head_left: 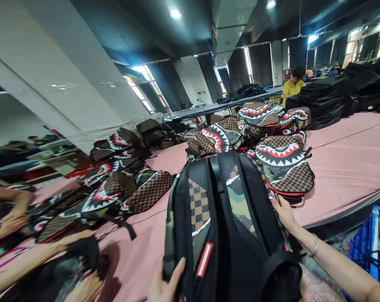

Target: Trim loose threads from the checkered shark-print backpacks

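Between my hands a black backpack [223,235] stands with its strap side facing me. Its shoulder straps carry brown check and camouflage panels, and a red and white tag sits low on the left one. My left hand [167,281] grips the lower left side, thumb on the black back panel. On the right edge, my right hand [284,212] is closed around the side, a bracelet on its wrist. Just behind it on the pink table lies a checked backpack [284,165] with a shark-mouth print.
More shark-print backpacks [102,193] are piled left and behind on the pink table [344,155]. At left, other people's hands [86,285] handle a dark bag. Black bags [328,100] are heaped at the back right, near a person in yellow [292,88]. A blue crate [372,239] stands right.
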`<state>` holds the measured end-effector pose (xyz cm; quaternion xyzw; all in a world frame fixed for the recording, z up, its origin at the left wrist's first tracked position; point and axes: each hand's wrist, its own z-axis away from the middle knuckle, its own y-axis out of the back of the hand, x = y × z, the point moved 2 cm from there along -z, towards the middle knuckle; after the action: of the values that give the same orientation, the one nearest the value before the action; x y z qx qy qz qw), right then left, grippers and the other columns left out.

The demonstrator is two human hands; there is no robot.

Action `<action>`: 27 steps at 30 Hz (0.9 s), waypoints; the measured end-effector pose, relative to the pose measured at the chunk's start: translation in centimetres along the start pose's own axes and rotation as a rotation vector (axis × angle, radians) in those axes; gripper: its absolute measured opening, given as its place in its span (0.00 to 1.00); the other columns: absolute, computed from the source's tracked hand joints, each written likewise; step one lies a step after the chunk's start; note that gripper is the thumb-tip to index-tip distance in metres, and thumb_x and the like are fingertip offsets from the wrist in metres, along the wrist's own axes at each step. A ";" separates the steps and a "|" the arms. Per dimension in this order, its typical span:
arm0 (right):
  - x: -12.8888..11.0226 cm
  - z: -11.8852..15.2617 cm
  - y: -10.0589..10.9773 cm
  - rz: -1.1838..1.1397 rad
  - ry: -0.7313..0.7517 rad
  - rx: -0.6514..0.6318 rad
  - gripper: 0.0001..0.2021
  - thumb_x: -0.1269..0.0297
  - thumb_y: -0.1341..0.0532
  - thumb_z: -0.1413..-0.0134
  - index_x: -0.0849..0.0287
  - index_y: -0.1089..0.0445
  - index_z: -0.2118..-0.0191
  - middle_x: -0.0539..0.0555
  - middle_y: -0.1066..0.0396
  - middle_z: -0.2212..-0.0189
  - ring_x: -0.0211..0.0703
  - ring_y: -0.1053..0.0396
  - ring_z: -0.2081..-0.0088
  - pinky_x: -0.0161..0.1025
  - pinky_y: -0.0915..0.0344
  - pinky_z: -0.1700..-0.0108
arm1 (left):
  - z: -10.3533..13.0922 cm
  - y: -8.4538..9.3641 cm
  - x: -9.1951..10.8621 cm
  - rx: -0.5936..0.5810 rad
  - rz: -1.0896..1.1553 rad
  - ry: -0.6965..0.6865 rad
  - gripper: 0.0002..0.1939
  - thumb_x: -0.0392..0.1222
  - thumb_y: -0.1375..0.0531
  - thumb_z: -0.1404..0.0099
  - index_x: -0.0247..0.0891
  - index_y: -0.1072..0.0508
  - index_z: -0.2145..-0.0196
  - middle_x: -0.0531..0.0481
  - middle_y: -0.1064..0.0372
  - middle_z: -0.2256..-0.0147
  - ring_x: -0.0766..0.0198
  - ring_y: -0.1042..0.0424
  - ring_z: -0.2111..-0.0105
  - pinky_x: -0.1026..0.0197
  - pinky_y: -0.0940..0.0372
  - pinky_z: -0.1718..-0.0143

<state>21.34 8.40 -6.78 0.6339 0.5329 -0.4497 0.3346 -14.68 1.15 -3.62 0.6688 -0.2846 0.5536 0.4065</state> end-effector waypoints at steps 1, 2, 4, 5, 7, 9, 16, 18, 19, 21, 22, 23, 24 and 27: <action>-0.3 0.4 -0.1 0.029 0.061 0.021 0.19 0.57 0.48 0.42 0.58 0.36 0.48 0.58 0.32 0.52 0.48 0.36 0.49 0.51 0.43 0.45 | -1.2 -0.5 0.7 0.012 0.006 -0.051 0.24 0.49 0.34 0.63 0.39 0.28 0.66 0.48 0.27 0.65 0.46 0.36 0.51 0.48 0.44 0.46; -0.3 1.0 -0.3 0.068 0.130 0.028 0.18 0.60 0.48 0.42 0.57 0.38 0.46 0.58 0.34 0.50 0.48 0.37 0.48 0.52 0.43 0.45 | -2.3 -1.1 1.2 0.012 0.011 -0.081 0.21 0.47 0.33 0.64 0.39 0.27 0.69 0.47 0.27 0.66 0.45 0.37 0.50 0.48 0.45 0.46; 0.6 2.7 -0.9 0.160 0.273 -0.015 0.20 0.65 0.48 0.42 0.53 0.42 0.43 0.57 0.37 0.47 0.49 0.40 0.46 0.53 0.43 0.45 | -4.0 -2.5 2.1 0.005 0.019 -0.089 0.17 0.46 0.34 0.63 0.37 0.27 0.72 0.45 0.27 0.67 0.44 0.36 0.52 0.46 0.44 0.47; 1.3 3.7 -1.3 0.201 0.332 -0.046 0.22 0.67 0.49 0.43 0.51 0.44 0.42 0.56 0.39 0.45 0.49 0.41 0.45 0.54 0.42 0.45 | -4.4 -3.2 2.6 0.021 0.050 -0.088 0.16 0.47 0.36 0.59 0.36 0.27 0.71 0.44 0.27 0.67 0.45 0.35 0.53 0.45 0.43 0.48; 2.7 5.6 -1.8 0.267 0.404 -0.077 0.26 0.71 0.49 0.44 0.48 0.49 0.40 0.54 0.44 0.43 0.49 0.44 0.43 0.54 0.42 0.44 | -4.2 -4.4 4.1 0.115 0.175 -0.140 0.18 0.49 0.42 0.49 0.35 0.28 0.64 0.43 0.29 0.61 0.50 0.33 0.54 0.47 0.41 0.50; 3.6 7.0 -1.9 0.307 0.426 -0.073 0.29 0.73 0.48 0.45 0.46 0.52 0.39 0.52 0.46 0.42 0.50 0.45 0.43 0.54 0.40 0.45 | -3.1 -5.3 6.2 0.225 0.256 -0.247 0.19 0.50 0.46 0.43 0.35 0.30 0.58 0.43 0.31 0.57 0.54 0.33 0.54 0.50 0.40 0.50; 2.6 9.2 -1.7 0.320 0.479 -0.163 0.29 0.76 0.52 0.46 0.52 0.52 0.39 0.53 0.46 0.42 0.48 0.45 0.43 0.51 0.39 0.45 | 1.3 -5.5 15.1 0.337 -0.162 -0.905 0.17 0.42 0.42 0.41 0.38 0.33 0.53 0.43 0.38 0.49 0.56 0.40 0.47 0.52 0.46 0.46; 2.2 9.5 -1.7 0.308 0.475 -0.162 0.28 0.77 0.53 0.46 0.54 0.50 0.39 0.54 0.46 0.42 0.47 0.45 0.43 0.50 0.39 0.45 | 1.9 -5.8 16.9 0.170 -0.278 -1.085 0.19 0.41 0.41 0.42 0.40 0.34 0.53 0.45 0.35 0.52 0.56 0.38 0.50 0.51 0.43 0.47; 2.0 9.6 -1.6 0.305 0.474 -0.163 0.28 0.77 0.53 0.47 0.54 0.49 0.40 0.54 0.45 0.42 0.47 0.45 0.43 0.49 0.39 0.45 | 2.2 -6.1 17.7 0.049 -0.319 -1.153 0.20 0.41 0.40 0.43 0.41 0.35 0.52 0.45 0.34 0.54 0.57 0.36 0.52 0.52 0.41 0.49; 1.7 9.7 -1.5 0.313 0.473 -0.168 0.29 0.78 0.53 0.48 0.55 0.49 0.40 0.54 0.45 0.42 0.47 0.44 0.43 0.49 0.39 0.45 | 2.7 -7.2 19.4 -0.193 -0.418 -1.275 0.23 0.44 0.39 0.44 0.43 0.36 0.51 0.46 0.32 0.57 0.57 0.34 0.55 0.53 0.39 0.53; 1.5 9.7 -1.5 0.321 0.473 -0.171 0.29 0.78 0.53 0.48 0.55 0.49 0.40 0.54 0.45 0.42 0.47 0.44 0.43 0.49 0.39 0.45 | 3.0 -7.9 20.3 -0.288 -0.484 -1.337 0.23 0.46 0.39 0.44 0.43 0.36 0.50 0.46 0.32 0.57 0.57 0.34 0.55 0.53 0.39 0.53; 1.4 9.7 -1.4 0.331 0.474 -0.175 0.30 0.79 0.54 0.49 0.55 0.49 0.39 0.54 0.45 0.42 0.47 0.44 0.43 0.50 0.39 0.46 | 3.3 -8.7 21.2 -0.370 -0.554 -1.394 0.23 0.46 0.39 0.44 0.44 0.35 0.50 0.45 0.32 0.56 0.57 0.34 0.55 0.53 0.39 0.53; 1.2 9.7 -1.4 0.340 0.474 -0.180 0.31 0.79 0.55 0.50 0.55 0.50 0.39 0.54 0.45 0.42 0.47 0.44 0.43 0.50 0.38 0.46 | 3.5 -9.5 22.1 -0.450 -0.625 -1.441 0.22 0.46 0.40 0.43 0.44 0.35 0.50 0.45 0.32 0.55 0.57 0.35 0.55 0.53 0.40 0.53; 0.9 9.8 -1.2 0.360 0.470 -0.187 0.33 0.80 0.55 0.53 0.53 0.51 0.39 0.54 0.44 0.43 0.47 0.43 0.43 0.50 0.37 0.47 | 3.8 -11.8 24.0 -0.677 -0.811 -1.478 0.16 0.45 0.41 0.42 0.48 0.30 0.54 0.48 0.31 0.56 0.59 0.34 0.57 0.55 0.40 0.56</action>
<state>18.11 0.13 -11.21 0.7712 0.5138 -0.1733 0.3335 2.48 5.59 16.78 0.7471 -0.3630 -0.3155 0.4588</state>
